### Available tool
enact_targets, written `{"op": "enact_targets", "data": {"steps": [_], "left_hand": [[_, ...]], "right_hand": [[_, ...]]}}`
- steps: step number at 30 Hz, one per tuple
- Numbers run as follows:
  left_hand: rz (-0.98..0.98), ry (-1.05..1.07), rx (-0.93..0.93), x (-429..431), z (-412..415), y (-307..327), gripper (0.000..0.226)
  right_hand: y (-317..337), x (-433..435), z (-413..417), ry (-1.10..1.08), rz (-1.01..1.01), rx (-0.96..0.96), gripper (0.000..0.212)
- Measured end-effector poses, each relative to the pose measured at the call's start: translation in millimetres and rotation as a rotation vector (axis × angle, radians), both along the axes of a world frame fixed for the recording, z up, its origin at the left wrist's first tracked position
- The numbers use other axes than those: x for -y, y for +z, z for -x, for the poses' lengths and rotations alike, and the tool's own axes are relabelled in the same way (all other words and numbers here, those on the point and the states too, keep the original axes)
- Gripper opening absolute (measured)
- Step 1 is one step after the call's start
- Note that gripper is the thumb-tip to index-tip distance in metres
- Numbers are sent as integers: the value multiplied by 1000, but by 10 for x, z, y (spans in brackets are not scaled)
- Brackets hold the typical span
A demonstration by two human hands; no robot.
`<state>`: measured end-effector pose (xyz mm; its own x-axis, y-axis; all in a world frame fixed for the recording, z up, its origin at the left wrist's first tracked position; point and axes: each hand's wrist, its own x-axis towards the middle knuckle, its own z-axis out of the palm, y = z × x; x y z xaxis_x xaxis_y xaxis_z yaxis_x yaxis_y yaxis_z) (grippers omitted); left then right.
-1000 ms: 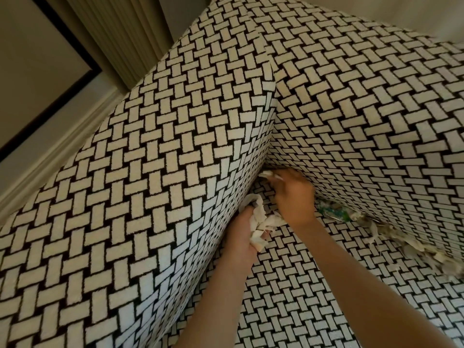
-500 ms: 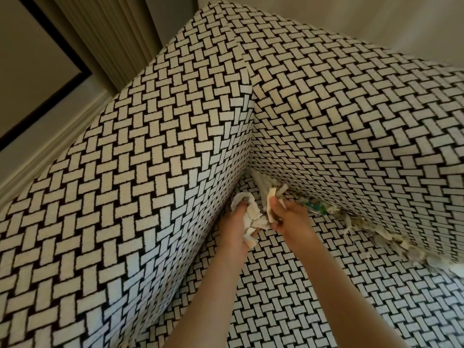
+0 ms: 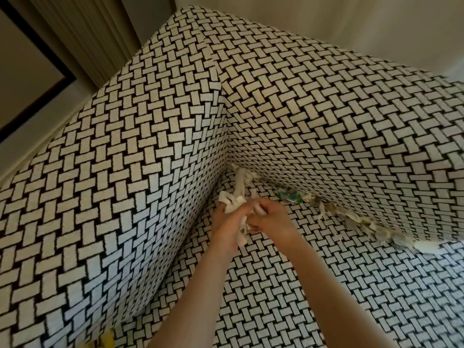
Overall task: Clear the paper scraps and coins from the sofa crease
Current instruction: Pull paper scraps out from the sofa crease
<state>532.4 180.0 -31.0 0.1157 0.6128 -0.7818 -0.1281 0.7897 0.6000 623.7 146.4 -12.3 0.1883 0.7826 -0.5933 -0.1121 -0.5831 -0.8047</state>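
CREASE PARTLY CLEARED, LONG RUN OF SCRAPS OUTSTANDING

Noted a wad of scraps (image 3: 232,202) gripped in the left hand (image 3: 224,224), fingers curled round it, at the seat corner between armrest (image 3: 125,197) and backrest (image 3: 351,121). Noted the right hand (image 3: 271,218) touching it at three o'clock, fingers curled and pinching loose ends of the same wad. Traced one white strip (image 3: 241,179) from the wad up toward twelve o'clock into the corner of the crease. Logged further loose scraps (image 3: 364,224) lodged along the crease under the backrest, running off toward four o'clock from the hands, with a colourful item (image 3: 288,195) just beside the right hand at one o'clock, nature undetermined. Found no coin clearly identifiable; possibly buried among the paper. Judged the paper light, soft and easily torn, prone to shedding pieces: advise gathering in bunches close to the crease line, not tugging by the tips. Judged any coins hard, small and apt to slip deeper: advise pinching by the edges after parting the seat (image 3: 326,285) from the backrest
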Motion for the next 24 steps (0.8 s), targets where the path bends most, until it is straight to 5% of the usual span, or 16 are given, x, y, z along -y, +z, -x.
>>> {"op": "enact_targets", "data": {"steps": [5, 12, 19, 24], "left_hand": [[40, 170, 24, 23, 65, -36, 38], [-80, 186, -116, 21, 112, 87, 30], [-140, 143, -125, 11, 148, 120, 31], [-165, 149, -100, 4, 133, 212, 29]], "right_hand": [[0, 108, -24, -24, 20, -136, 44], [-137, 225, -58, -159, 69, -143, 27], [-195, 333, -85, 65, -18, 538, 19], [-217, 308, -91, 178, 8, 763, 23]]}}
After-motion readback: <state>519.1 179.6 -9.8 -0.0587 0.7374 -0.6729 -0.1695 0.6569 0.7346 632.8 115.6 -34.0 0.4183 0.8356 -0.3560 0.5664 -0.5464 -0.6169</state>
